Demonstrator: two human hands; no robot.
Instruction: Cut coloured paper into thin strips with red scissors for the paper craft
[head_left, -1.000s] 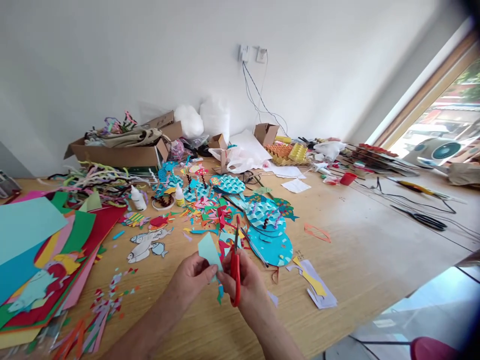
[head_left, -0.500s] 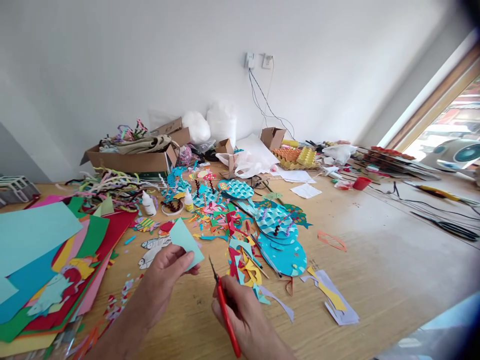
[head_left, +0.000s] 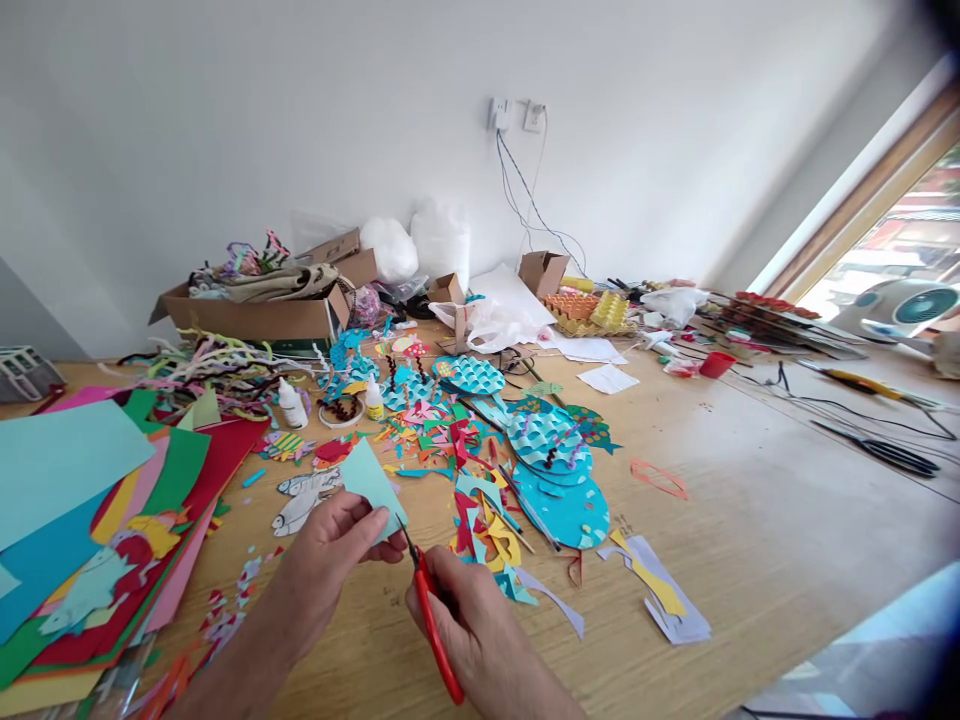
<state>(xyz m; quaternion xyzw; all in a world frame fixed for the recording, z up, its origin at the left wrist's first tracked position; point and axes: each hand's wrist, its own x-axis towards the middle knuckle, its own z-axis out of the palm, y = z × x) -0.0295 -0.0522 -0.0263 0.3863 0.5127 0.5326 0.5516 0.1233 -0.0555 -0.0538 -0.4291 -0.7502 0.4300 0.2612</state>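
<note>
A small light-blue paper piece (head_left: 369, 480) is pinched between the thumb and fingers of my left hand (head_left: 349, 530). My right hand (head_left: 469, 610) is wrapped round red-handled scissors (head_left: 433, 630), whose tips meet the lower right edge of the paper beside my left fingertips. Behind the hands lie two white paper fish (head_left: 300, 505). Coloured paper scraps (head_left: 480, 500) spread to the right of the paper, near round blue woven-paper fish (head_left: 559, 505).
Coloured sheets (head_left: 67, 470) are stacked at the left. Two glue bottles (head_left: 292, 405) stand behind my left hand. A cardboard box (head_left: 255, 318) sits near the wall. Black scissors (head_left: 885, 452) and a red cup (head_left: 717, 364) lie to the right.
My right hand has moved left with the red scissors, and their tips now reach the paper's edge. My left hand still holds the paper in nearly the same place.
</note>
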